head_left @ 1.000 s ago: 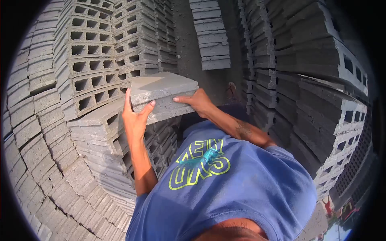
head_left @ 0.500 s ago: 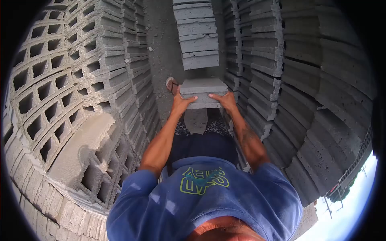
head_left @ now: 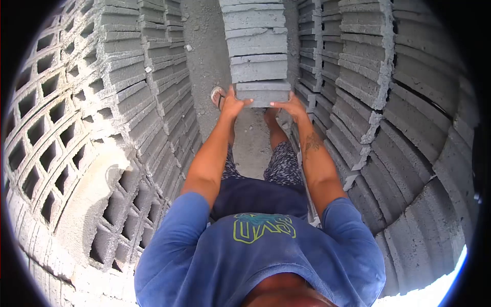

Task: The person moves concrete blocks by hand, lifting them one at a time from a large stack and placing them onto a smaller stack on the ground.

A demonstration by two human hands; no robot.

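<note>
A grey concrete block (head_left: 263, 97) spans the space between my hands, at the near end of a row of similar blocks (head_left: 258, 68). My left hand (head_left: 234, 104) grips its left end, thumb pressed along the near face. On the right end, my right hand (head_left: 293, 106) does the same, its thumb pointing inward. Most of the fingers are hidden behind the block's ends. The block's far edge sits right up against the last block of the row, with both arms stretched forward.
Tall stacks of hollow concrete blocks (head_left: 51, 130) stand on the left, their cavities showing. Another high stack (head_left: 409, 120) lines the right side. Between them runs a narrow strip of dusty ground (head_left: 204, 56); a sandalled foot (head_left: 217, 95) stands beside my left hand.
Both hands have carried the block forward, away from my body, closing the gap to the row's end. My arms are straighter, and the view has tilted and brightened.
</note>
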